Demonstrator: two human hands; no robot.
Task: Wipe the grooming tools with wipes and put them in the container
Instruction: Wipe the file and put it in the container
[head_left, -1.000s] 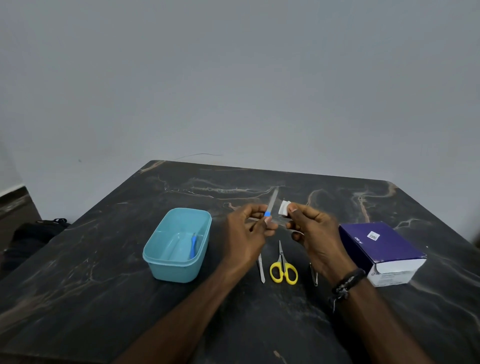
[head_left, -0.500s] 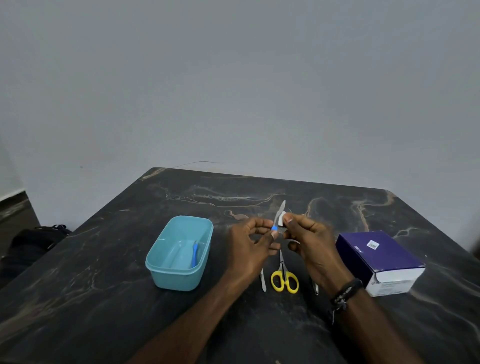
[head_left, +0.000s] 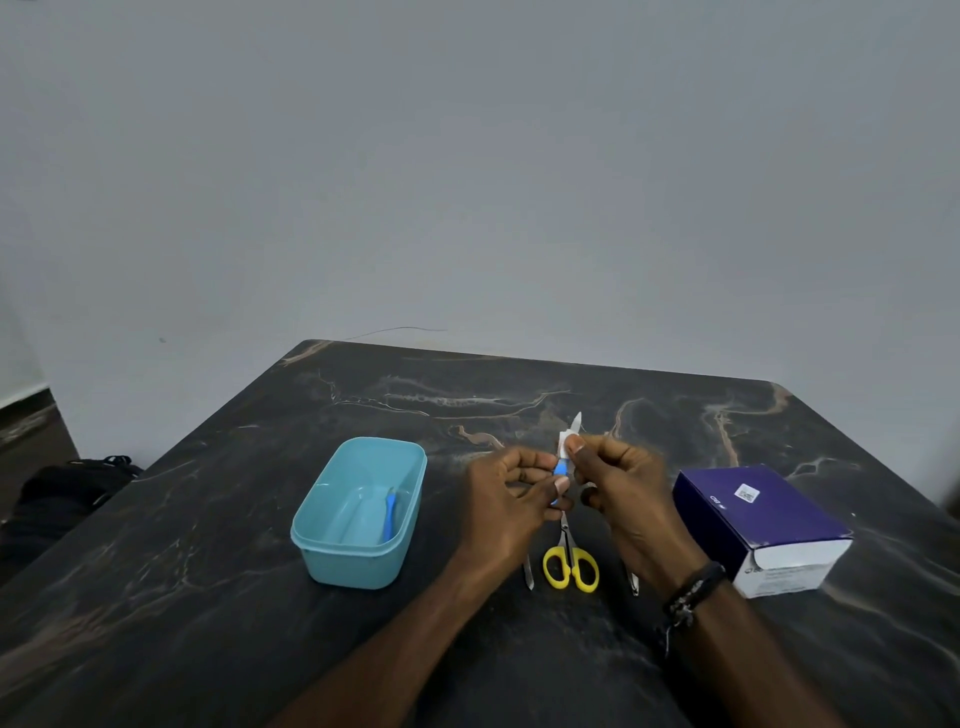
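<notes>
From my head view, my left hand (head_left: 511, 499) has its grip pinched on the blue handle of a nail file (head_left: 566, 457), held above the table (head_left: 208, 597). My right hand (head_left: 618, 483) pinches a white wipe (head_left: 565, 446) around its blade. The teal container (head_left: 358, 512) sits to the left, holding one blue tool (head_left: 389, 512).

Teal container (head_left: 358, 512) — yellow-handled scissors (head_left: 570, 564) — purple box (head_left: 753, 512), dark marbled table (head_left: 260, 623)
</notes>
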